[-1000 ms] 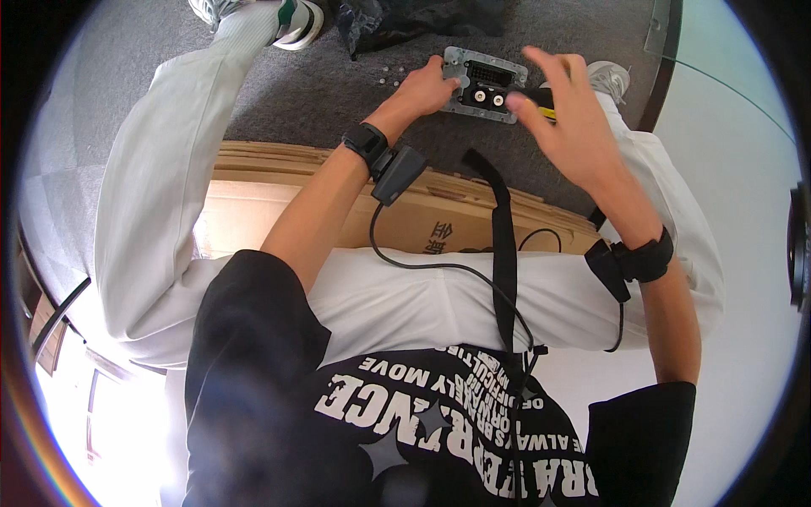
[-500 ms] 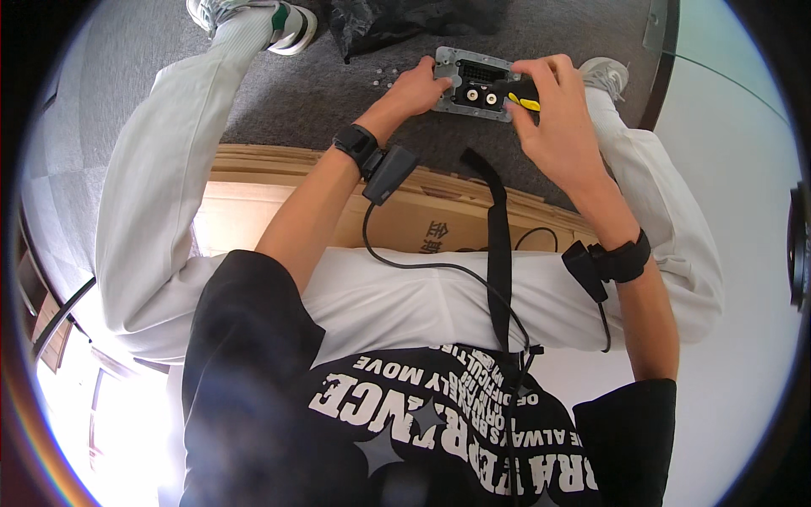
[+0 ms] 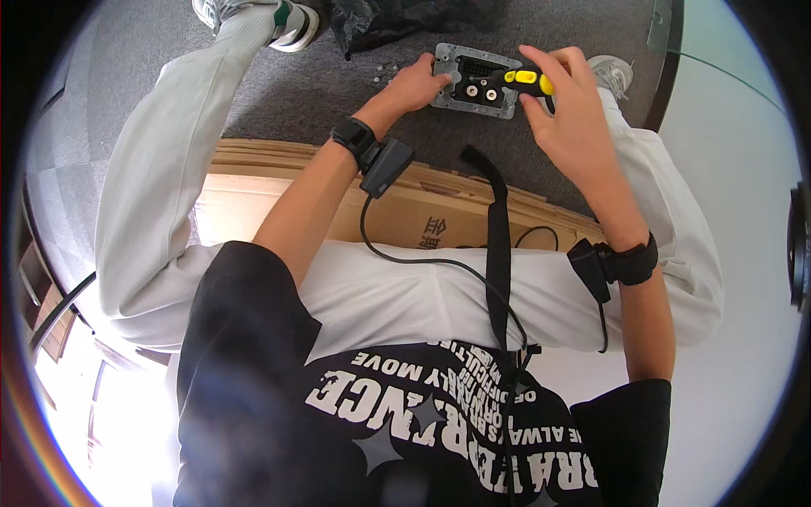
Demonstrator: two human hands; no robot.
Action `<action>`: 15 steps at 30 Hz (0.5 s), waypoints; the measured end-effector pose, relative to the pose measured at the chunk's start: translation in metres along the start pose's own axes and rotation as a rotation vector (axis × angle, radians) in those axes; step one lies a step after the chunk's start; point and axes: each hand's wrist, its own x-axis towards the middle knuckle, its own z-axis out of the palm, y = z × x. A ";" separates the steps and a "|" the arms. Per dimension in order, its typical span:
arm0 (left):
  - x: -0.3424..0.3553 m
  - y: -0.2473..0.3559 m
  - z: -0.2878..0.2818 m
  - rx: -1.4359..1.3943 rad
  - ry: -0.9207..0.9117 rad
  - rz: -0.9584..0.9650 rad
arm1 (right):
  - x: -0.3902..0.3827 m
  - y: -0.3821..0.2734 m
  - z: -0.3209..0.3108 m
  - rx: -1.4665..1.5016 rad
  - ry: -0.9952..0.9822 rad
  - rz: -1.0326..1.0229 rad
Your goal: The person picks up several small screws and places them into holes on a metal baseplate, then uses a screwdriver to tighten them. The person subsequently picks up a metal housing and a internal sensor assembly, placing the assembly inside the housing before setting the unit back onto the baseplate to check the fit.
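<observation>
A grey metal rectangular housing [image 3: 450, 99] with a black inner part and two round silver fittings is held on its left side by my left hand [image 3: 416, 86], fingers curled round the edge and thumb on top. My right hand [image 3: 568, 106] is at the housing's right side, with a black-and-yellow screwdriver [image 3: 525, 79] between its thumb and fingers. The screwdriver's handle points toward my right palm, and its front end reaches over the black inner part. Where its tip touches, I cannot see.
Several small pale pieces [image 3: 379, 74] lie on the grey carpet [image 3: 291, 97] beside my left hand. Black plastic sheeting [image 3: 397, 24] lies beyond the housing. Flattened cardboard [image 3: 338, 224] is under my legs, with a black strap [image 3: 498, 228] hanging over it. A white panel [image 3: 735, 169] stands at right.
My right hand has shifted slightly right and its thumb and index finger are wider apart. More of the screwdriver's yellow handle shows. The housing and my left hand have barely moved.
</observation>
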 end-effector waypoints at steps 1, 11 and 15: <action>0.001 -0.005 0.001 -0.004 0.019 0.011 | -0.002 -0.001 0.006 0.063 0.002 -0.003; -0.004 -0.005 0.001 0.022 0.030 -0.008 | 0.007 -0.018 -0.007 -0.213 -0.442 0.391; -0.005 -0.004 0.001 0.016 0.051 0.011 | -0.001 -0.009 -0.008 -0.089 -0.084 0.070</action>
